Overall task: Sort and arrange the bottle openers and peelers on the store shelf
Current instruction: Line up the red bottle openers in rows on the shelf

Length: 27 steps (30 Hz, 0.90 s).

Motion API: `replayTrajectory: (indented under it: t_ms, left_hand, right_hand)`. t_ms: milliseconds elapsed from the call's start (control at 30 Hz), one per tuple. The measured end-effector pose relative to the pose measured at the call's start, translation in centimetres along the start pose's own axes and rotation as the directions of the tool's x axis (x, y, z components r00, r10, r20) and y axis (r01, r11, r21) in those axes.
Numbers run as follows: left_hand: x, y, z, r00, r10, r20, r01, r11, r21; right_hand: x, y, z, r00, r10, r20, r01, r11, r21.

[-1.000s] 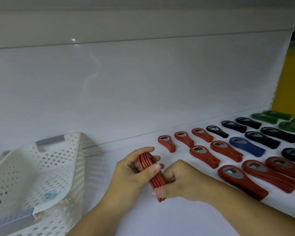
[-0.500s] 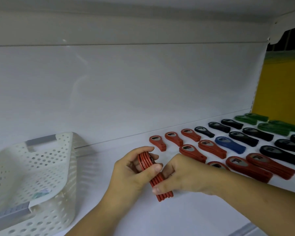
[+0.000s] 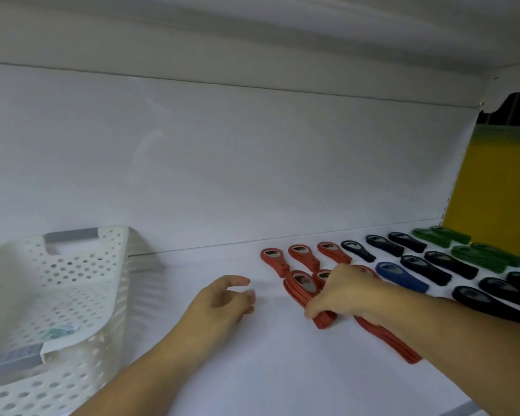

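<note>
so the right hand (image 3: 350, 292) grips the red opener stack (image 3: 297, 288) midway between the shelf (image 3: 252, 364) edges, and the left hand (image 3: 222, 300) is loose and empty. Sloppy release and it probably fans into the neighbour opener (image 3: 322, 276).

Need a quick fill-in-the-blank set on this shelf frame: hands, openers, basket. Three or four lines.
1. The right hand grips a stack of ___ bottle openers.
2. The left hand holds ___.
3. The white basket stands to the ___ of both hands.
4. Only one opener on the shelf is ___.

Missing words: red; nothing; left; blue.
</note>
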<state>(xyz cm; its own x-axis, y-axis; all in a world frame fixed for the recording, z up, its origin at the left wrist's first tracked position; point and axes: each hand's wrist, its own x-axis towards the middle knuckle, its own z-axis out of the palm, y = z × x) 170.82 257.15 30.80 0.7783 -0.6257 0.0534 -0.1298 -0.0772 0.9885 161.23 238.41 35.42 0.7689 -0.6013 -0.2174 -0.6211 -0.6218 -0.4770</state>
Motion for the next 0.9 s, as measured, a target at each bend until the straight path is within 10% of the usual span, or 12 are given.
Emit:
replayTrajectory:
  t_ms: [667, 900]
  left_hand:
    - [0.0, -0.6, 0.6, 0.990, 0.092, 0.110, -0.125, 0.931, 0.344]
    - [-2.9, 1.4, 1.2, 0.906, 0.390, 0.164, -0.355, 0.489, 0.797]
  right_hand:
    - [2.2, -2.5, -3.1, 0.991, -0.129, -0.037, 0.103, 0.906, -0.410]
    - [-0.9, -5.1, -1.6, 0.876, -0.473, -0.092, 0.372, 0.786, -0.493]
